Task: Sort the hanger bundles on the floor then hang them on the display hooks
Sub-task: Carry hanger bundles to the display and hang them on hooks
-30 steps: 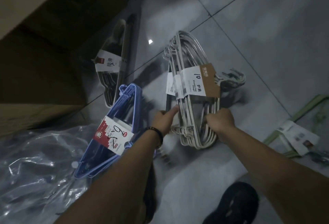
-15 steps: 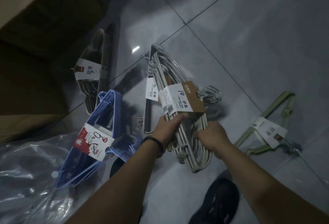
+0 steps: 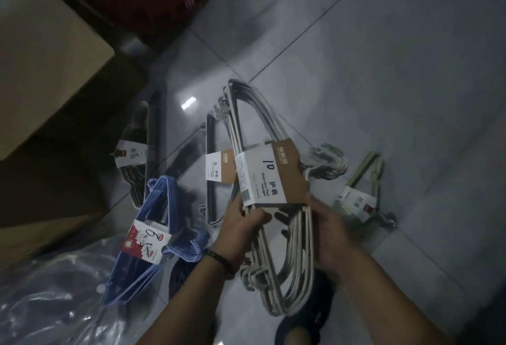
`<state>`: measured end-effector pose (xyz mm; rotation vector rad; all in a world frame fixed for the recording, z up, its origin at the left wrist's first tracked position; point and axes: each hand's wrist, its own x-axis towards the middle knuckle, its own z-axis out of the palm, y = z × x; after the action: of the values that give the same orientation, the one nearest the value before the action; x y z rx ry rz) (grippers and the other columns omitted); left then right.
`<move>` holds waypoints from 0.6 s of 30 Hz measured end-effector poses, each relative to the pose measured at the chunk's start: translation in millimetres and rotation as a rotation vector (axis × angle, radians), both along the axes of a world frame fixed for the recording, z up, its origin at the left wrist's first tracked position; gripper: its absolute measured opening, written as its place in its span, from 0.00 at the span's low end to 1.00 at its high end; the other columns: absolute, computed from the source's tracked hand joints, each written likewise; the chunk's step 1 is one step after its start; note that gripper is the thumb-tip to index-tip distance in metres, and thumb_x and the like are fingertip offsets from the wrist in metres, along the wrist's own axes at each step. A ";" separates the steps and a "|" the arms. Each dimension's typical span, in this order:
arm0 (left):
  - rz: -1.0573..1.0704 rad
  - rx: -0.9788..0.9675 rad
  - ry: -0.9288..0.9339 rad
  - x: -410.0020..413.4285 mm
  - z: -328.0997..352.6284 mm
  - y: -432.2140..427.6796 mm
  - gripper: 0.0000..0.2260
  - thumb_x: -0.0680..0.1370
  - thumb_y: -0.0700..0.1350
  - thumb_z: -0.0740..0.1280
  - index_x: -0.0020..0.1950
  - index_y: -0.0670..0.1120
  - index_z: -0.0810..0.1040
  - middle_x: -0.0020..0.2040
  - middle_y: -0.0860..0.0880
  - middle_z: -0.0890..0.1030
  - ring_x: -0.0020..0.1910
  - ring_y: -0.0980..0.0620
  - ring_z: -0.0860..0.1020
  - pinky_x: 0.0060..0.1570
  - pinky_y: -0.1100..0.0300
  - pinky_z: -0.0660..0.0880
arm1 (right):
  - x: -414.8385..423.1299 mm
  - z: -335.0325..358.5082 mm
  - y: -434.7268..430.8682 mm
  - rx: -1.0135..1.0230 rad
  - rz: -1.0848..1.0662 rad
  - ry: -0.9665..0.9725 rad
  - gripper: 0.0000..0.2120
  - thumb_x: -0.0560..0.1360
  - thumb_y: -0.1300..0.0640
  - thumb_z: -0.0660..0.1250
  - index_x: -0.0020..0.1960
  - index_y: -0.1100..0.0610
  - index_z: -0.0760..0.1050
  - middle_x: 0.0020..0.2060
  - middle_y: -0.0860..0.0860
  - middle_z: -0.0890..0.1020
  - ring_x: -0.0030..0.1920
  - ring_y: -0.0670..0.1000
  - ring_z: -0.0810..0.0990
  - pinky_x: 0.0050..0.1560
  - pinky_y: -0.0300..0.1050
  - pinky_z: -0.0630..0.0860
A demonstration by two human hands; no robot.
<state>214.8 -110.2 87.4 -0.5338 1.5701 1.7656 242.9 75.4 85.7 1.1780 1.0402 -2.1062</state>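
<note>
Grey bundle (image 3: pixel 132 154): lies on the floor (image 3: pixel 397 70) beside the cardboard box (image 3: pixel 49 84), no hand on it
Blue bundle (image 3: pixel 149 238): on the floor, lower end over the plastic wrap (image 3: pixel 41 303)
Second white bundle (image 3: pixel 217 172): flat on the floor, partly hidden by the held one
Left hand (image 3: pixel 241 232): fingers curled round the bars of the white bundle marked 10 (image 3: pixel 271 177)
Right hand (image 3: pixel 331 235): curled round that bundle's other side
Green bundle (image 3: pixel 356 202): on the floor, apart to the right
Progress: sorting looks under way; no display hooks in view, so all the hanging seems left
</note>
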 end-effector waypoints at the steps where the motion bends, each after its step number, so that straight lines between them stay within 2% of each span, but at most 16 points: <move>1: -0.020 0.008 -0.012 0.5 18.1 3.3 0.24 0.65 0.47 0.73 0.61 0.49 0.78 0.41 0.57 0.85 0.35 0.55 0.80 0.37 0.54 0.75 | -9.9 21.9 6.3 -0.007 -0.053 0.021 0.37 0.70 0.36 0.73 0.72 0.57 0.77 0.67 0.62 0.81 0.68 0.66 0.77 0.67 0.63 0.70; 2: -0.034 0.016 -0.027 1.3 37.7 5.6 0.25 0.63 0.49 0.73 0.60 0.49 0.77 0.39 0.57 0.83 0.35 0.53 0.78 0.38 0.52 0.74 | -20.2 45.5 10.3 0.011 -0.086 0.030 0.37 0.72 0.35 0.72 0.72 0.57 0.77 0.66 0.63 0.81 0.69 0.67 0.77 0.68 0.65 0.70; 5: -0.120 0.024 0.000 -3.6 99.2 11.0 0.27 0.62 0.48 0.74 0.61 0.48 0.75 0.42 0.55 0.82 0.39 0.52 0.78 0.40 0.51 0.75 | -45.8 124.5 19.2 0.063 -0.062 0.020 0.28 0.74 0.39 0.71 0.65 0.59 0.82 0.59 0.63 0.85 0.57 0.65 0.83 0.53 0.56 0.78; 8: -0.237 0.027 0.063 -11.2 170.3 16.6 0.33 0.63 0.47 0.77 0.67 0.49 0.73 0.52 0.56 0.86 0.48 0.55 0.84 0.45 0.59 0.80 | -49.4 203.8 26.1 0.056 -0.066 0.035 0.23 0.76 0.45 0.70 0.61 0.62 0.85 0.58 0.65 0.85 0.57 0.67 0.84 0.61 0.61 0.79; 10: -0.343 0.054 0.092 -20.1 224.7 17.0 0.36 0.67 0.45 0.80 0.72 0.50 0.70 0.59 0.56 0.85 0.57 0.54 0.84 0.51 0.58 0.81 | -45.6 257.4 35.0 0.068 -0.111 0.062 0.22 0.74 0.48 0.71 0.59 0.64 0.85 0.59 0.68 0.83 0.57 0.68 0.84 0.62 0.64 0.77; 12: -0.421 0.128 0.122 -38.2 281.7 16.9 0.41 0.68 0.47 0.82 0.77 0.52 0.66 0.66 0.51 0.82 0.64 0.48 0.82 0.56 0.53 0.81 | -39.0 312.6 46.0 0.091 -0.137 0.120 0.21 0.72 0.51 0.74 0.59 0.64 0.85 0.59 0.68 0.83 0.57 0.69 0.83 0.63 0.67 0.77; 15: -0.197 0.306 0.221 -76.2 372.6 18.8 0.50 0.64 0.55 0.84 0.80 0.51 0.62 0.73 0.41 0.76 0.68 0.36 0.77 0.63 0.36 0.76 | -25.5 399.2 50.8 0.119 -0.150 0.217 0.14 0.68 0.56 0.77 0.51 0.60 0.88 0.53 0.66 0.86 0.49 0.66 0.87 0.56 0.62 0.81; 16: -0.123 0.356 0.267 -89.6 403.2 21.8 0.52 0.63 0.58 0.84 0.80 0.47 0.63 0.73 0.40 0.76 0.69 0.36 0.77 0.65 0.34 0.74 | -21.0 425.9 48.7 0.140 -0.152 0.238 0.16 0.65 0.55 0.79 0.51 0.60 0.88 0.52 0.66 0.86 0.47 0.65 0.87 0.54 0.62 0.82; 18: -0.068 0.343 0.351 -108.6 464.0 30.1 0.52 0.60 0.60 0.85 0.76 0.41 0.66 0.70 0.40 0.78 0.64 0.37 0.80 0.60 0.37 0.77 | -9.9 473.3 39.1 0.200 -0.149 0.290 0.29 0.55 0.47 0.86 0.52 0.59 0.88 0.51 0.66 0.86 0.49 0.67 0.86 0.57 0.67 0.81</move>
<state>106.2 -80.1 551.4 -0.0033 1.4391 2.0996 233.0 114.5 559.0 1.0905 1.3577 -2.3857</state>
